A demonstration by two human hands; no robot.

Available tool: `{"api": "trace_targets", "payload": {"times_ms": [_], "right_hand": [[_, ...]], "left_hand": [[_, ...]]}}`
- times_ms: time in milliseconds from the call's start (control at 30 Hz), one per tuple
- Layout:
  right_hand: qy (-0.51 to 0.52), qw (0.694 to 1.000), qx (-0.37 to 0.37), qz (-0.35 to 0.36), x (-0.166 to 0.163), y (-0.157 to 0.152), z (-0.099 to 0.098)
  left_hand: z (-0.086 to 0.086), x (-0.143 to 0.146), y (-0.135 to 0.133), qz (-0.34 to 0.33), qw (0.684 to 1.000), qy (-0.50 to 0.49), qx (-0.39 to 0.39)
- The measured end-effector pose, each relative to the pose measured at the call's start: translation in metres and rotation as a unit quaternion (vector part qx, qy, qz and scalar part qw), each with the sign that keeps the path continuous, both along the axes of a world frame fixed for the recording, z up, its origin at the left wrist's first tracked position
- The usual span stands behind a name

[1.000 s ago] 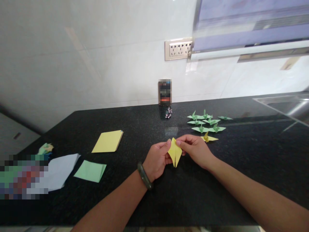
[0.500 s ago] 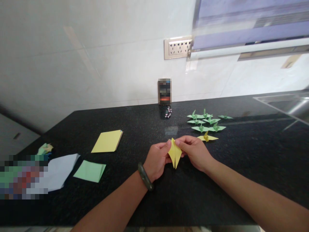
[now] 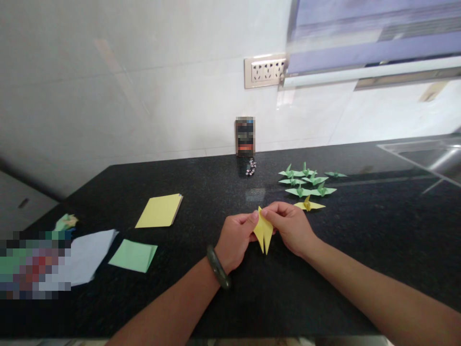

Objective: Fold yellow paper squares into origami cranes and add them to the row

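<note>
A yellow folded paper [image 3: 264,231], kite-shaped with two points split at its lower end, is held above the counter between both hands. My left hand [image 3: 236,240], with a dark green bangle [image 3: 218,267] at the wrist, pinches its upper left edge with the thumb on top. On the other side my right hand [image 3: 291,226] grips the upper right edge, thumb near the top tip. The fingers behind the paper are mostly hidden. Just beyond my right hand lies a finished yellow paper crane [image 3: 309,205], and several green paper cranes [image 3: 300,191] stand behind it.
On the black counter [image 3: 201,302], a stack of yellow paper [image 3: 158,211], a green sheet [image 3: 133,255] and white paper [image 3: 91,257] lie to the left. A small blurred box [image 3: 245,137] leans at the wall behind a beaded string [image 3: 251,167]. A sink [image 3: 425,156] is at the far right.
The yellow folded paper has turned slightly, its split lower points swinging a little to the right. Both hands keep their hold on it.
</note>
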State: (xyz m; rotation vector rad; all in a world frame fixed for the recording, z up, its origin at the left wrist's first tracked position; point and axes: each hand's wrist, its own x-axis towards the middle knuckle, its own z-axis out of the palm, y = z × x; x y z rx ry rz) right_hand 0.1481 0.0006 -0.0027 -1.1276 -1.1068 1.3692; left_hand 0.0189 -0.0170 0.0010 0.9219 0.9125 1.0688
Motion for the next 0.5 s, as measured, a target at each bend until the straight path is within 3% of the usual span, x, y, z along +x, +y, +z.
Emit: {"api": "trace_targets", "payload": {"times_ms": [300, 500], "right_hand": [[-0.070, 0.994, 0.048, 0.071, 0.0055, 0.0027, 0.0015], [-0.127, 0.984, 0.106, 0.062, 0.0075, 0.0028, -0.0024]], "left_hand": [[0.0015, -0.0031, -0.0004, -0.008, 1.000, 0.014, -0.010], [0.0028, -0.0028, 0.0001, 0.000, 1.000, 0.018, -0.017]]}}
